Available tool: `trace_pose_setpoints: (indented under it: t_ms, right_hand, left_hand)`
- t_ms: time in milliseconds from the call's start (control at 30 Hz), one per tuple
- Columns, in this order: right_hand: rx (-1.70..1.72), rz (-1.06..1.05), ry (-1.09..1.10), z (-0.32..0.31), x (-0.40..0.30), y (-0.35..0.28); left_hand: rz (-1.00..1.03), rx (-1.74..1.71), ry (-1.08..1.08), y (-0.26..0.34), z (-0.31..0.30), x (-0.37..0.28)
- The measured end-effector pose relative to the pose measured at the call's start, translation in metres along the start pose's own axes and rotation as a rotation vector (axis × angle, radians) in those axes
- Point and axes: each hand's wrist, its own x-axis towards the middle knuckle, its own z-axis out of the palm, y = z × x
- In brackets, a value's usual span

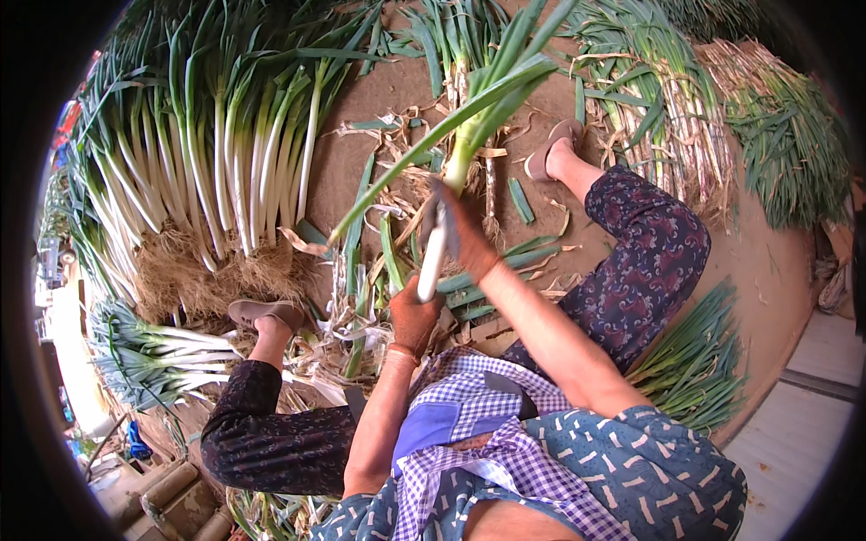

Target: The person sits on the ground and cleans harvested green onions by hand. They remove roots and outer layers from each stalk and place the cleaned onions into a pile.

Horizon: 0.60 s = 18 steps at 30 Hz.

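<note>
Both my hands are on one leek (434, 260), held slanting before my body with its green leaves pointing away. My left hand (414, 314), in an orange-brown glove, is closed round the low end of the white stalk; the root end is hidden in it. Higher up, my right hand (463, 230), gloved in orange and dark grey, wraps the stalk just below the leaves; it is slightly blurred. One long leaf bends down to the left. Under the leek lie stripped leaves (467, 297) and dry peelings (399, 152) on the brown floor.
Leeks with white stalks and bushy roots (243, 270) stand at the left, with more leeks (176, 355) lying below. Unpeeled bundles (676, 128) lie at the upper right and top centre. Green stalks (703, 358) lie right of my knee. My shod feet flank the peelings.
</note>
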Motion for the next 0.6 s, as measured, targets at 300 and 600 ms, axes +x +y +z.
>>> trace_pose_setpoints:
  t_ms: [300, 600]
  right_hand:
    - [-0.201, 0.007, 0.28, -0.013, 0.028, -0.005]
    - [-0.056, -0.045, 0.138, 0.028, 0.102, -0.065]
  left_hand:
    - [-0.135, -0.209, -0.071, 0.018, 0.0, 0.019]
    - [-0.206, -0.381, -0.272, 0.008, -0.004, 0.024]
